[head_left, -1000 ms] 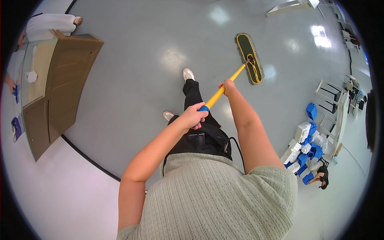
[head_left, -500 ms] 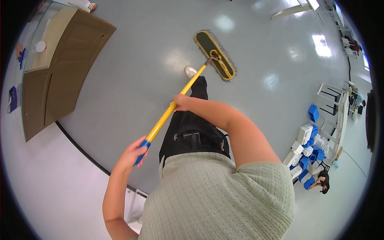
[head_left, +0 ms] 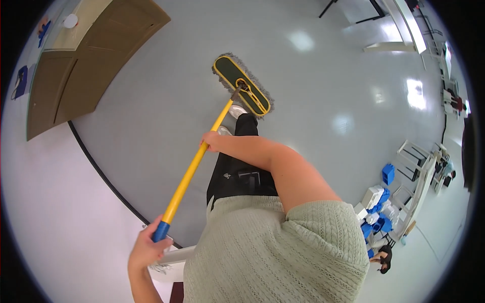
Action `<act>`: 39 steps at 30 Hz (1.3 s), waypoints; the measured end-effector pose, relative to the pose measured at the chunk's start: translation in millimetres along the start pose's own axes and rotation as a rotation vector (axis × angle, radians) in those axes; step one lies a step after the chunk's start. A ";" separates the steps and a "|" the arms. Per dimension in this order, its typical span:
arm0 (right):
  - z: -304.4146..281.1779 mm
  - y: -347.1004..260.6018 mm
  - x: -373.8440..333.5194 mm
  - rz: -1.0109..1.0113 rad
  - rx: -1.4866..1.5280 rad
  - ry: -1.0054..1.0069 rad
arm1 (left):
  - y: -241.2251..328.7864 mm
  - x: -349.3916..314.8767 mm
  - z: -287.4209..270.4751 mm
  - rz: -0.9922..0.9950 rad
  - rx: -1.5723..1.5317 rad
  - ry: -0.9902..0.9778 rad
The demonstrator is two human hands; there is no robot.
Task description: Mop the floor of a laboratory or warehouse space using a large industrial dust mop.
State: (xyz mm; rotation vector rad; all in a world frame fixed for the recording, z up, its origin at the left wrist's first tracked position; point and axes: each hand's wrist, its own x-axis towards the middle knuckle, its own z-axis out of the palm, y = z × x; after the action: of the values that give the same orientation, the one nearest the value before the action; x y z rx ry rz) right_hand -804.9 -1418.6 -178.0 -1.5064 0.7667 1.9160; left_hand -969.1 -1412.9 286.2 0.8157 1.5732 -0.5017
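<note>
A dust mop (head_left: 186, 184) with a long yellow handle slants from the lower left up to its flat head. The green, yellow-edged mop head (head_left: 230, 70) with its grey fringe lies on the floor just ahead of my shoes. My left hand (head_left: 149, 245) is closed round the blue grip at the handle's near end, close to the wall. Farther up the handle, my right hand (head_left: 210, 141) wraps round the yellow shaft, with the forearm crossing in front of my black trousers.
A brown cabinet (head_left: 96, 55) with a glass-edged top stands at the left. White wall (head_left: 55, 202) with a black skirting runs along the lower left. Blue and white bins (head_left: 376, 202) are heaped at the right, near a crouching person (head_left: 385, 258). A white table (head_left: 404, 25) stands far right.
The mop head has moved left and nearer my feet. Both hands have shifted down and left with the handle, my left hand now closer to the wall. The whole view has turned slightly.
</note>
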 end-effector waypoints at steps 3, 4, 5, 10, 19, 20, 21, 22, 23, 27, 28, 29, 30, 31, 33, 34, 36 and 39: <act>4.6 -19.8 -10.3 -0.008 0.067 -0.026 | 17.4 -4.6 -19.0 0.023 -0.024 0.010; 8.8 -28.2 -13.9 -0.015 0.134 -0.036 | 23.6 -3.0 -24.0 0.030 -0.032 0.014; 6.4 -41.1 -19.1 -0.012 0.117 -0.033 | 30.0 0.0 -25.6 0.037 -0.014 0.011; -53.2 -146.6 1.2 -0.306 -0.282 -0.051 | 91.5 44.4 -9.0 0.169 0.052 -0.105; -141.7 -365.9 -47.1 -0.537 0.345 0.026 | 281.2 220.3 146.3 0.393 -0.342 -0.370; -135.4 -367.0 -52.1 -0.525 0.325 0.021 | 290.5 241.7 158.9 0.363 -0.512 -0.437; -131.9 -362.9 -58.1 -0.497 0.325 0.030 | 293.1 254.3 166.1 0.355 -0.530 -0.427; -142.9 -371.1 -60.1 -0.493 0.342 0.051 | 302.7 259.8 172.8 0.273 -0.570 -0.452; -151.8 -379.8 -53.5 -0.430 0.342 0.018 | 308.0 265.2 175.2 0.190 -0.611 -0.472; -137.0 -370.7 -35.0 -0.359 0.214 0.072 | 282.3 282.5 153.1 0.264 -0.539 -0.462; -115.9 -360.5 -34.7 -0.344 0.168 0.117 | 271.6 284.5 143.0 0.256 -0.552 -0.456; -100.7 -350.9 -35.1 -0.336 0.126 0.165 | 263.5 280.4 134.0 0.244 -0.566 -0.409; -96.4 -342.9 -29.8 -0.339 0.124 0.171 | 255.4 274.7 127.7 0.237 -0.574 -0.370; -96.1 -336.7 -20.2 -0.329 0.085 0.194 | 246.2 270.2 123.3 0.239 -0.584 -0.350; -77.9 -305.6 1.3 -0.309 0.027 0.204 | 210.9 269.5 108.6 0.227 -0.602 -0.357; -64.3 -280.4 11.0 -0.318 -0.049 0.210 | 190.5 268.2 97.5 0.214 -0.618 -0.360; -103.0 -270.2 51.9 -0.383 -0.097 0.243 | 160.6 252.9 76.9 0.247 -0.640 -0.364; 59.7 -109.5 27.0 -0.145 -0.267 0.158 | 30.9 240.4 30.0 0.157 -0.822 -0.145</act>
State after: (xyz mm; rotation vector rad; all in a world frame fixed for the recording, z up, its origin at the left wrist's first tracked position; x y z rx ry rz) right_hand -767.6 -1299.0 -202.0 -1.8389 0.4639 1.8630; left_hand -930.6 -1362.1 50.5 0.2541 1.3883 0.2071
